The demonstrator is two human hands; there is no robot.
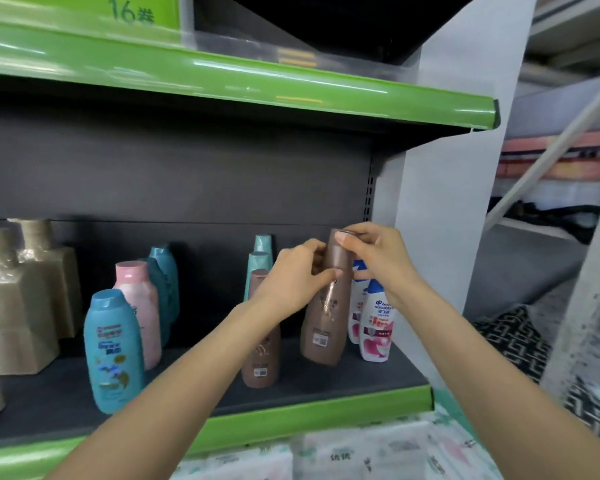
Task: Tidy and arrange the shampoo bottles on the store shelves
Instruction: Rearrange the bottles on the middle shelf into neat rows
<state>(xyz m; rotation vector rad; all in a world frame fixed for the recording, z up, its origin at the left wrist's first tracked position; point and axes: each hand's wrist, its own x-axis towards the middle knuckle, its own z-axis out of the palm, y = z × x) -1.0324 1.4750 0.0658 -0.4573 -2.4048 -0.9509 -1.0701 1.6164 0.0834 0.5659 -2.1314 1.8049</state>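
Head view: both hands (pixel 329 268) grip brown bottle (pixel 324 327)

second brown bottle (pixel 261 355) half behind forearm, labels blurred — tan jugs (pixel 18 306) cropped left

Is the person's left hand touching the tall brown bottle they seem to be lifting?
Touching. The head view shows the left hand wrapped around the neck of the tall brown bottle, thumb across its front, while the right hand pinches its cap.
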